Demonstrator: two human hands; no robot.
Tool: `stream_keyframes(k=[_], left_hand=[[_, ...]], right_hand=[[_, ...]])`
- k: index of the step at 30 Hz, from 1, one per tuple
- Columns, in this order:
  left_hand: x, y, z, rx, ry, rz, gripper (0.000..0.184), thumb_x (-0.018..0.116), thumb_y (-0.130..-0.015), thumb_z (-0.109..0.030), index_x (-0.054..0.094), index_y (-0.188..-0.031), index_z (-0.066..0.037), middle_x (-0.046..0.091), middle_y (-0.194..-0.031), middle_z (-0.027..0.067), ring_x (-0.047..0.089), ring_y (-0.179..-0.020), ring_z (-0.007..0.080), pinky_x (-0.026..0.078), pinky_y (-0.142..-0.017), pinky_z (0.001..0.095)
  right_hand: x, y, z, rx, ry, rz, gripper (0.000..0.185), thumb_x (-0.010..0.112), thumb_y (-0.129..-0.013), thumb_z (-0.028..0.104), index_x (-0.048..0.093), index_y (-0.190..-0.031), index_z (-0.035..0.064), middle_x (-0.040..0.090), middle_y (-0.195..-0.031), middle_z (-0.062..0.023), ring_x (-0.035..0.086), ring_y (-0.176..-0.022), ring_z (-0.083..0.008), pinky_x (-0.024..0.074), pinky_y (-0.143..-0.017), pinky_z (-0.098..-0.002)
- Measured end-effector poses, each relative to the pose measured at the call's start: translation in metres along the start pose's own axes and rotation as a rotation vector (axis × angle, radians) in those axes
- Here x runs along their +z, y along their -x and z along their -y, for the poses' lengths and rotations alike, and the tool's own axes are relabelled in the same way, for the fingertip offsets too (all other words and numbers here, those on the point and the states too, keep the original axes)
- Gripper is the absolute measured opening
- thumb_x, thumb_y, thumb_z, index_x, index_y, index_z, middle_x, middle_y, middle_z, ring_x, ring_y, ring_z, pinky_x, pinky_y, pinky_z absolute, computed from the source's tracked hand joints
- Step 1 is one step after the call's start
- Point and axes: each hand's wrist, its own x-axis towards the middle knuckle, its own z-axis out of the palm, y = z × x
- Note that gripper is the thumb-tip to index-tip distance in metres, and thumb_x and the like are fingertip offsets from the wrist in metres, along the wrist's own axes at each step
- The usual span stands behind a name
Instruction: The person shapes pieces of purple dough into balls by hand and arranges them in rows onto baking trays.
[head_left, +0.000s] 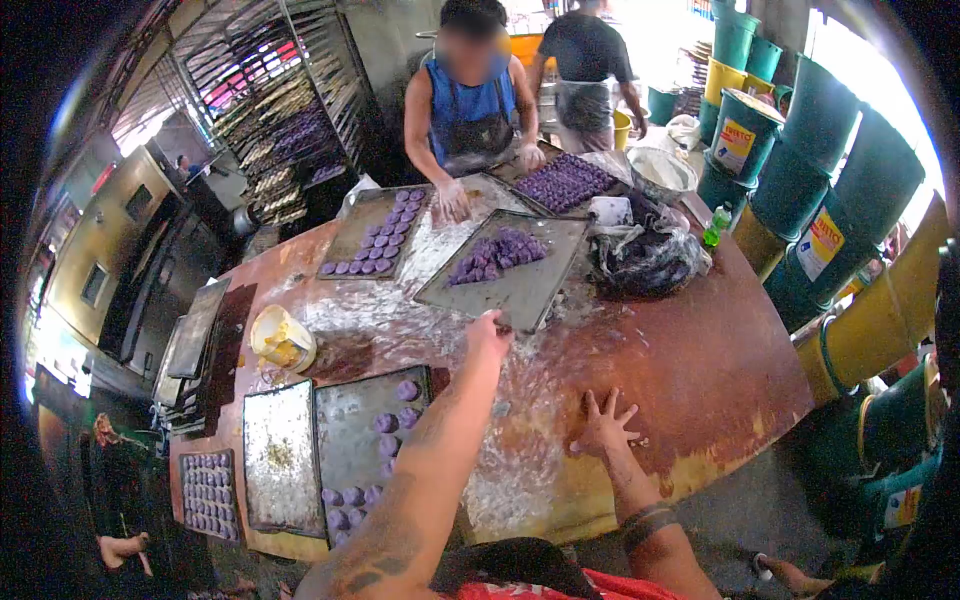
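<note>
My left hand (488,332) reaches forward and grips the near edge of a metal tray (520,295), which bears a heap of purple dough pieces (497,255). My right hand (605,425) lies on the brown tabletop (690,370) with its fingers spread, holding nothing. Below and left of my left arm, a dark tray (355,420) carries round purple dough pieces (352,496), partly hidden by the arm. White flour covers the table around the heaped tray.
Across the table a person in blue (460,110) has floury hands near a tray of purple rounds (385,235). A bucket (283,338) stands at the left, a plastic-wrapped bundle (650,255) at the right. Green drums (820,120) line the right side.
</note>
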Motion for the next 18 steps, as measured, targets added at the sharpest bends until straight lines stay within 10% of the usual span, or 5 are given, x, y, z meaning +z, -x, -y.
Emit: stream_keyframes(k=[3,7,9,12,18], left_hand=[[0.004,-0.036,0.007,0.007,0.097,0.083,0.011,0.064,-0.082,-0.004,0.056,-0.089,-0.005,0.056,-0.085,0.0101,0.058,-0.081,0.027,0.053,-0.07,0.0461],[-0.01,-0.008,-0.062,-0.498,0.682,-0.067,0.008,0.063,-0.082,-0.004,0.056,-0.086,-0.003,0.055,-0.08,0.008,0.057,-0.076,0.0259,0.054,-0.07,0.0418],[-0.055,0.017,-0.046,-0.237,0.493,0.1,0.009,0.061,-0.081,-0.004,0.059,-0.089,-0.003,0.062,-0.088,0.0093,0.062,-0.082,0.0255,0.056,-0.073,0.0395],[-0.122,0.084,-0.078,-0.441,0.782,0.09,0.014,0.061,-0.08,-0.005,0.062,-0.093,-0.004,0.067,-0.096,0.0123,0.066,-0.087,0.0254,0.056,-0.077,0.039],[-0.309,0.294,-0.14,-0.261,0.423,-0.319,0.025,0.063,-0.076,-0.017,0.063,-0.095,0.0,0.067,-0.092,0.0111,0.064,-0.082,0.0248,0.053,-0.076,0.039]], right_hand=[[0.008,-0.008,-0.003,0.024,0.032,0.008,0.125,0.089,-0.059,0.042,0.009,-0.154,0.0391,-0.013,-0.162,-0.0105,-0.005,-0.143,-0.0547,0.0207,-0.1,-0.0809],[0.013,-0.021,-0.007,0.047,0.027,-0.013,0.12,0.088,-0.064,0.041,0.008,-0.154,0.0403,-0.014,-0.162,-0.0096,-0.005,-0.143,-0.0533,0.0221,-0.101,-0.0797],[0.006,-0.013,-0.004,0.051,0.01,-0.031,0.115,0.086,-0.069,0.038,0.009,-0.154,0.0417,-0.014,-0.162,-0.008,-0.006,-0.144,-0.0517,0.023,-0.102,-0.079],[-0.011,0.018,0.004,0.045,0.021,-0.024,0.107,0.082,-0.076,0.032,0.008,-0.154,0.0419,-0.014,-0.162,-0.0037,-0.005,-0.145,-0.0474,0.0237,-0.103,-0.078],[0.047,-0.103,-0.06,-0.183,0.635,-0.131,0.101,0.079,-0.08,0.024,0.012,-0.156,0.0303,-0.007,-0.163,-0.0005,0.003,-0.148,-0.0388,0.0256,-0.11,-0.0672]])
